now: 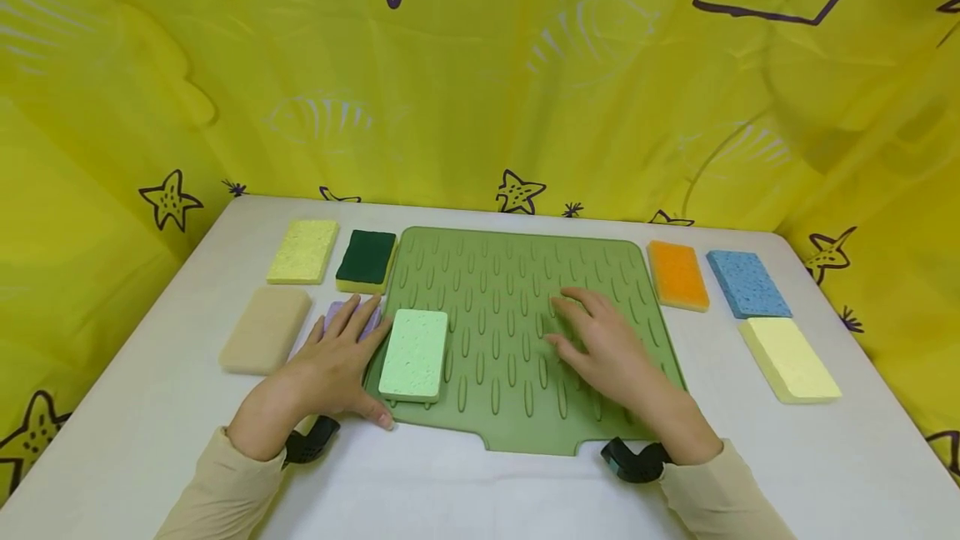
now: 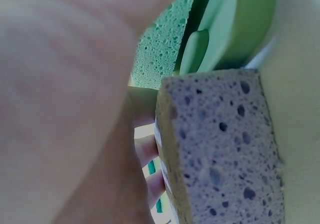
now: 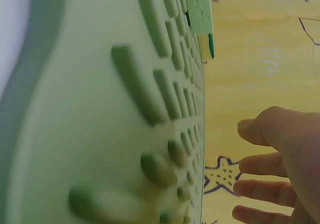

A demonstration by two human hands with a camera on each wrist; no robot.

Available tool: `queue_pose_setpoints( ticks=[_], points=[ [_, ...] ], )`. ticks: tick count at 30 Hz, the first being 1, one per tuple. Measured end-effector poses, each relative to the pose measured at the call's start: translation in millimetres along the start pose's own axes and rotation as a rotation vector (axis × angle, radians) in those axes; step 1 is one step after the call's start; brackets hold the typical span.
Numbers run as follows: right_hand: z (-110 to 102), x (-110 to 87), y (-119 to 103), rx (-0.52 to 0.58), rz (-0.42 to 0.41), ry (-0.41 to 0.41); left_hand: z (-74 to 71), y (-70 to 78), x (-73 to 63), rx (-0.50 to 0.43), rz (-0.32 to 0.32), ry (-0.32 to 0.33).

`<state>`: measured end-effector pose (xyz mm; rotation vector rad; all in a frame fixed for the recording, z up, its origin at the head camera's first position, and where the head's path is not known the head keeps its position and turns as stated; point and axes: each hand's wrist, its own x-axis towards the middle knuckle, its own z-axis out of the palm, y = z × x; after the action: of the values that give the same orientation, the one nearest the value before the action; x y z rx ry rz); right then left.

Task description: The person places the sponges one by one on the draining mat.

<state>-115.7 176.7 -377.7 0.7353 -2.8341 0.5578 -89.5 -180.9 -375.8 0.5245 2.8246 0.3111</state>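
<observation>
In the head view my left hand lies over a purple sponge, fingers spread and thumb stretched toward the mat's near-left corner. The hand hides most of that sponge; the left wrist view shows its pitted purple face close beside the palm. A mint-green sponge rests on the left part of a green ribbed drying mat, just right of the left fingers. Over the mat's right half is my right hand, fingers slightly bent and apart, holding nothing. In the right wrist view its fingers point toward the mat.
Left of the mat lie a pale yellow sponge, a dark green-topped sponge and a beige sponge. To its right are an orange sponge, a blue sponge and a cream sponge. A yellow patterned curtain surrounds the white table.
</observation>
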Motion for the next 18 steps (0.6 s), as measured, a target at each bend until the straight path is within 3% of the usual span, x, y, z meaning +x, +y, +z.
queue_pose_setpoints(
  ticks=[18],
  points=[
    [-22, -23.9, 38, -0.054, 0.096, 0.01, 0.7, -0.7, 0.5, -0.01, -0.002, -0.004]
  ],
)
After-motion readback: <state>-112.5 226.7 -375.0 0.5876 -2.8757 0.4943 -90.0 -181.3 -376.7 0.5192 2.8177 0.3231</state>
